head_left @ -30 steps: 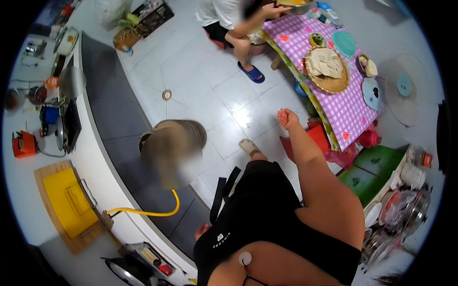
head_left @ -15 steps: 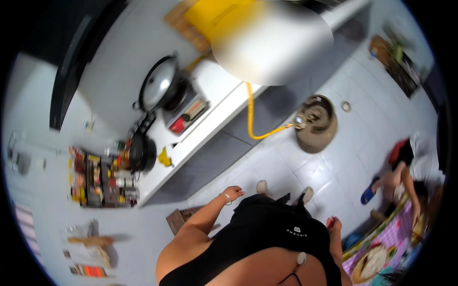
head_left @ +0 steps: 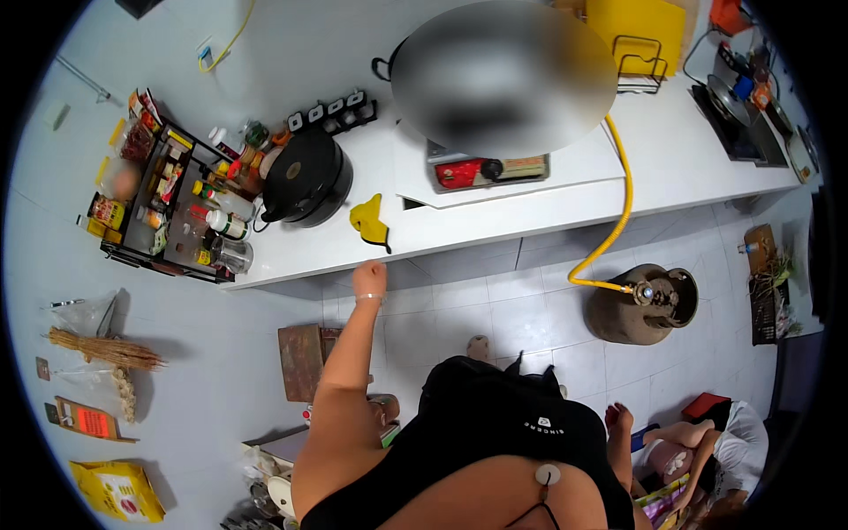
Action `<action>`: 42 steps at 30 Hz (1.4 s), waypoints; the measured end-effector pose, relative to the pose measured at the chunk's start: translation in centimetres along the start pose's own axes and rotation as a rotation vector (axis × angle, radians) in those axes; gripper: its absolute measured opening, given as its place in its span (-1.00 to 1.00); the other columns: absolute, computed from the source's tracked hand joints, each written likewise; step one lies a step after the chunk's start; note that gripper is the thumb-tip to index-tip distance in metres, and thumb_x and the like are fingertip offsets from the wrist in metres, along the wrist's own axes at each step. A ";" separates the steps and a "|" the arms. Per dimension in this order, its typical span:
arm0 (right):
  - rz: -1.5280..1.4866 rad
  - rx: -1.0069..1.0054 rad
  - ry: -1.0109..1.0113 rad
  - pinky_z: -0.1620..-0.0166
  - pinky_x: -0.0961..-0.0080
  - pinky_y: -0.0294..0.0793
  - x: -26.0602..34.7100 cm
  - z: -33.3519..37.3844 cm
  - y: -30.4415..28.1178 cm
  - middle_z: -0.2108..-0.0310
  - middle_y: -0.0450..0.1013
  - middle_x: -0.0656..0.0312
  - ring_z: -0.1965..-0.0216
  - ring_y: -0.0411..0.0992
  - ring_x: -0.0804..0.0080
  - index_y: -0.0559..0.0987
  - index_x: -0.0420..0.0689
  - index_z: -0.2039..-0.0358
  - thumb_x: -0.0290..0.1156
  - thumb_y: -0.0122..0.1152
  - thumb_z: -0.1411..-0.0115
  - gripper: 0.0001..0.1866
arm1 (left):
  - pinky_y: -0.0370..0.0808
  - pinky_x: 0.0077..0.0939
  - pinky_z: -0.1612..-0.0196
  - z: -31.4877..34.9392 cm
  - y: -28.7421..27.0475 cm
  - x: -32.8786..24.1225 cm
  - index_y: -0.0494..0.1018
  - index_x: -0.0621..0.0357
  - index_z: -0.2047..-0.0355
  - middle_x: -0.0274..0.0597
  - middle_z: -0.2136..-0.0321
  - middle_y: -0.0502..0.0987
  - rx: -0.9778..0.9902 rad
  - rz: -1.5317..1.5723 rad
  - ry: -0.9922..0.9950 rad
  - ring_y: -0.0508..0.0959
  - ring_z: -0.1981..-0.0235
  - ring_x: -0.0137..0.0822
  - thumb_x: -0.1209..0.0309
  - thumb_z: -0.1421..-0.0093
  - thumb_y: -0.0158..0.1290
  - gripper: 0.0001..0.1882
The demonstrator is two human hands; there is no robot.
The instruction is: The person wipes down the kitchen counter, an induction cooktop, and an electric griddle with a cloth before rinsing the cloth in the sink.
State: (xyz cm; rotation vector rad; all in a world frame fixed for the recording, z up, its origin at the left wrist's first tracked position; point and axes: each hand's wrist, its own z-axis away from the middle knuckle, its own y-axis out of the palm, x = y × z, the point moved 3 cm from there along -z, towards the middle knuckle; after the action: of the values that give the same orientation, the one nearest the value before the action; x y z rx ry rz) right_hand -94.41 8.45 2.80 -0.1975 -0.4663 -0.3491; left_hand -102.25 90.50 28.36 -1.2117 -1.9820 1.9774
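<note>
My left hand (head_left: 370, 279) reaches forward to just short of the counter's front edge, its fingers curled and nothing showing in them. A bracelet circles that wrist. Just beyond it on the white counter (head_left: 291, 258) lies a yellow cloth-like piece (head_left: 368, 221) with a dark edge, apart from the hand. A black lidded pot (head_left: 305, 181) stands behind and to the left of it. Low at my right side hangs my right hand (head_left: 619, 418), small in view, its fingers loosely bent and a little apart, with no object seen in it.
A gas stove (head_left: 521, 170) sits mid-counter under a large blurred patch. Its yellow hose (head_left: 625, 185) drops to a gas cylinder (head_left: 618, 314) on the floor. Left stands a rack of jars (head_left: 181, 199). A brown wooden stool (head_left: 300, 360) is below. Another person (head_left: 742, 446) sits at lower right.
My view has turned toward the counter, which now runs across more level. The left hand has moved forward and left, from near my waist to close by the counter edge. The right stays low.
</note>
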 end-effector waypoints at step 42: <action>0.383 0.225 -1.386 0.22 0.57 0.40 22.2 17.9 61.5 0.42 0.42 0.18 0.34 0.40 0.42 0.52 -0.22 0.31 -0.69 -0.07 -0.05 -0.77 | 0.45 -0.22 0.04 -38.8 -10.5 -11.8 0.41 0.22 0.14 -0.10 0.22 0.51 -0.047 1.764 -0.371 0.50 0.11 -0.10 0.55 0.09 -0.03 -0.60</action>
State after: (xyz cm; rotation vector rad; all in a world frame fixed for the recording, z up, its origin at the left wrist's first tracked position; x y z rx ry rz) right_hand -60.17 63.63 22.39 -0.2856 -1.7935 0.2856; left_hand -76.79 116.57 49.03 -3.4506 -0.6389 2.6259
